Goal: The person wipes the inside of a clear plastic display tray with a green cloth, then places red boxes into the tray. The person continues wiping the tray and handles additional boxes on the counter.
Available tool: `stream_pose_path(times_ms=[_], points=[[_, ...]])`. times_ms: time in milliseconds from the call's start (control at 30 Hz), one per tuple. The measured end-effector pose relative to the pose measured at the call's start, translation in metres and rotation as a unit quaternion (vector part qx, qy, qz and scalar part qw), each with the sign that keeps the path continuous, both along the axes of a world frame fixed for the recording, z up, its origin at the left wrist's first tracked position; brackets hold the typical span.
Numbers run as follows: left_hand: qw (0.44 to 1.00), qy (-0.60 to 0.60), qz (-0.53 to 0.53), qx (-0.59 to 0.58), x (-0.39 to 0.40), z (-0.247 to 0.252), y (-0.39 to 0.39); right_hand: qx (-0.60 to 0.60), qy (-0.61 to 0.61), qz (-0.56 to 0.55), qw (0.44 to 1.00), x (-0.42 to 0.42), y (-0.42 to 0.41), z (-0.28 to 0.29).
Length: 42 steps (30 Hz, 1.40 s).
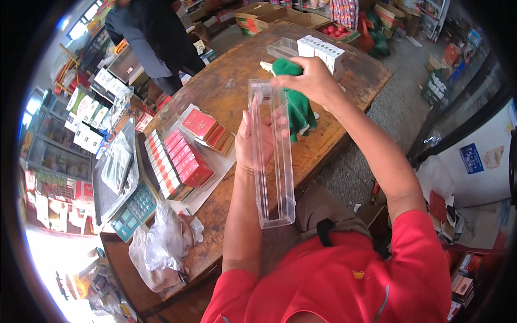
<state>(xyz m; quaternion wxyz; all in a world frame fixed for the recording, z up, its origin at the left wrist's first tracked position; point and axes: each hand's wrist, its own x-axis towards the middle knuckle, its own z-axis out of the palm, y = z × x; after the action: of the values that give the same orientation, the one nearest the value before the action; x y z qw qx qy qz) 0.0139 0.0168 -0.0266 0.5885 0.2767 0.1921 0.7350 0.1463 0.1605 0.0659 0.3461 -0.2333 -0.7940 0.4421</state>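
A long, clear plastic tray is held up over the wooden table, tilted lengthwise towards me. My left hand supports it from behind, its palm and fingers showing through the clear plastic. Bunched in my right hand is a green cloth with whitish parts, perhaps a glove. The fingers of that hand are by the tray's far end; whether they touch it I cannot tell. Beyond the cloth, a row of white small packs stands beside another clear plastic tray.
The worn wooden table bears red packs, red flat boxes, a weighing scale and a plastic bag on the left. Across it stands a person in dark clothing. Cartons and red fruit are behind.
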Motion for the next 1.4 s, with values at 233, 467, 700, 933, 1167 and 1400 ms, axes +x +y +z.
stream_pose_path(times_ms=[233, 467, 700, 933, 1167, 1400], points=[[0.999, -0.035, 0.015, 0.013, -0.011, -0.004, 0.001, -0.251, 0.251, 0.078, 0.932, 0.042, -0.019, 0.038], [0.998, -0.047, 0.036, 0.011, -0.002, 0.008, 0.001, -0.322, 0.259, 0.029, 0.910, 0.030, -0.084, 0.051], [0.996, -0.038, 0.077, -0.011, 0.000, 0.009, -0.006, -0.250, 0.150, 0.101, 0.951, -0.020, -0.097, -0.020], [0.991, 0.082, 0.099, -0.021, -0.002, 0.012, -0.009, -0.253, 0.054, 0.179, 0.949, -0.008, -0.079, -0.003], [0.992, 0.086, 0.089, 0.007, 0.005, 0.020, -0.007, -0.310, 0.107, 0.173, 0.929, -0.003, -0.077, -0.004], [0.988, 0.114, 0.100, 0.024, 0.005, 0.021, -0.007, -0.301, 0.056, 0.212, 0.928, 0.003, -0.074, -0.002]])
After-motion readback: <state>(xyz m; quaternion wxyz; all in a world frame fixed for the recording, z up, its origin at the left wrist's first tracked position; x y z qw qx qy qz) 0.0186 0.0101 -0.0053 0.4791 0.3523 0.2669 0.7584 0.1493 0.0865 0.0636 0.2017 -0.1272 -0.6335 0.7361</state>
